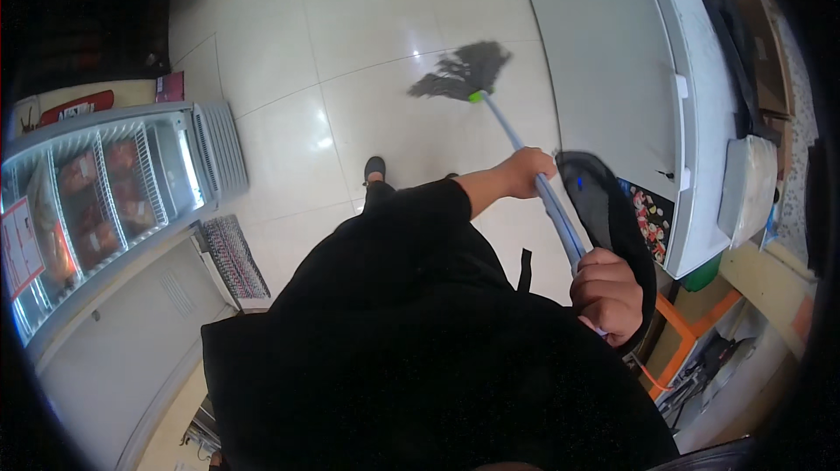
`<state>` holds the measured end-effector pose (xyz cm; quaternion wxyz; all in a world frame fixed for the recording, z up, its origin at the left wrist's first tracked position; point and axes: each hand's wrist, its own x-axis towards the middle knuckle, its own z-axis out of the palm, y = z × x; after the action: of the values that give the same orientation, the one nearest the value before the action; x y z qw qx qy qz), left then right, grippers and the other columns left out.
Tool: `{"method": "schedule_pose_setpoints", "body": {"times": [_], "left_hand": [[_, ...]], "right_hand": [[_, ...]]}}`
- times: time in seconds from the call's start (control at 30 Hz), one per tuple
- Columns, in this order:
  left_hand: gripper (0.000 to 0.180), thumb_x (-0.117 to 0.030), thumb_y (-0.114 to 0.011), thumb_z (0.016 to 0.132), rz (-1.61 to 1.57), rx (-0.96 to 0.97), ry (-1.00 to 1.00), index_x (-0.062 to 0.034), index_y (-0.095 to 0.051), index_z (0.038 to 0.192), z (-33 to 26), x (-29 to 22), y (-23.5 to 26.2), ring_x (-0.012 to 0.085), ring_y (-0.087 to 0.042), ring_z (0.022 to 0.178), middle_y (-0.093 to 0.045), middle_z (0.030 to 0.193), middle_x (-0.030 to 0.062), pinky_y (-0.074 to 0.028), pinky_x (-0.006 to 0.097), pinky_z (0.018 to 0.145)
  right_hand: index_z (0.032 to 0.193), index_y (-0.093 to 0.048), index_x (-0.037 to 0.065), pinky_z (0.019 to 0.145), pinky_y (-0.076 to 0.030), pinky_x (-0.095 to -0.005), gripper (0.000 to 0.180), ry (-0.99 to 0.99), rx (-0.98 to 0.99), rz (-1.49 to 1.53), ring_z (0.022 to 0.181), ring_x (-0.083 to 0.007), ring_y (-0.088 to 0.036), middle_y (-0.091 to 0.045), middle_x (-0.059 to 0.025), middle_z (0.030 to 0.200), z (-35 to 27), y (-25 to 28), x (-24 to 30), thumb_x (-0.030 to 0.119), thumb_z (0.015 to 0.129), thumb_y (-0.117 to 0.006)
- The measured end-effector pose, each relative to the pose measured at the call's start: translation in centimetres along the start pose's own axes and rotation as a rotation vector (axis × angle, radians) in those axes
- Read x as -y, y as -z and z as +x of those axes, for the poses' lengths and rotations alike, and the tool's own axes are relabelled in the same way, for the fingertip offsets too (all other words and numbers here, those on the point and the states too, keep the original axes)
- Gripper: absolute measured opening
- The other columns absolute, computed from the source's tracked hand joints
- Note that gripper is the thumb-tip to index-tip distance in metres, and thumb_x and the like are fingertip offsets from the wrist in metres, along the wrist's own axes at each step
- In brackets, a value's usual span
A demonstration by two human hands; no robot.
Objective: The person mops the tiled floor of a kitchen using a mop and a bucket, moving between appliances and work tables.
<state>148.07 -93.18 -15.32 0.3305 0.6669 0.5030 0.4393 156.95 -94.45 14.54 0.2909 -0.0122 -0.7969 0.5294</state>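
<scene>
While both hands close around it, a long mop handle (551, 204) of smooth pale blue-grey tubing runs slantwise from the lower right up toward the middle of the view. The right hand (608, 291) sits nearest the camera, its grip a tight fist round the upper end of the handle, knuckles facing up. The left hand (528, 172) reaches across the body in a black sleeve and wraps the handle further down, fingers curled fully round it. Just beside the right hand, a dark, curved, padded strap or bag edge (612, 217) hangs close to the handle; what it belongs to is hard to make out.

The handle ends in a small bright green collar (476, 96), and beyond it the dark grey mop head (462, 73), a flat spread of stringy strands, lies on the floor. The glossy white tiled floor (289, 59) shows thin grout lines and soft reflections. One black shoe (374, 169) peeks out past the person's black clothing, which hides most of the lower view.

To the left stands a glass-topped chest freezer (96, 200) with wire dividers and reddish packets inside, its far end cut off by the rim. To the right is a white chest freezer (691, 103) with a smooth lid, and clutter beyond it is too dim to identify.
</scene>
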Motion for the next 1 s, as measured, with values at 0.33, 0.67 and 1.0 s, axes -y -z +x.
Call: {"method": "schedule_pose_setpoints", "body": {"times": [0.33,0.67,1.0], "left_hand": [[0.016,-0.016,-0.069,0.062,0.015,0.218,0.036,-0.0134,-0.052,0.062,1.8,-3.8,0.7,0.0341,-0.059,0.071,-0.058,0.066,0.0096,-0.046,0.044,0.064],[0.017,-0.015,-0.072,0.063,0.305,-0.440,0.537,-0.0108,-0.056,0.064,-23.5,0.6,11.3,0.0346,-0.058,0.076,-0.058,0.070,0.0097,-0.046,0.046,0.069],[0.039,-0.039,-0.074,0.070,0.537,-0.424,0.707,-0.0119,-0.069,0.097,-29.5,-1.5,13.0,0.0334,-0.061,0.087,-0.066,0.087,0.0145,-0.044,0.045,0.081]], "right_hand": [[0.055,-0.041,0.008,0.046,-0.039,-0.0333,0.036,0.152,0.143,0.186,0.039,-0.0210,-0.044,-0.042,-0.0029,0.047,-2.1,3.5,-0.4,0.017,0.082,-0.062],[0.061,-0.045,0.008,0.060,-0.042,-0.0380,0.032,-0.046,0.252,0.431,0.056,-0.0270,-0.051,-0.051,-0.0085,0.061,-1.8,-10.0,-9.7,0.024,0.086,-0.057],[0.083,-0.063,0.006,0.060,-0.053,-0.0402,0.013,-0.811,1.095,-0.656,0.071,-0.0293,-0.064,-0.062,-0.0144,0.083,-3.8,-19.0,-9.4,0.014,0.085,-0.052]]}}
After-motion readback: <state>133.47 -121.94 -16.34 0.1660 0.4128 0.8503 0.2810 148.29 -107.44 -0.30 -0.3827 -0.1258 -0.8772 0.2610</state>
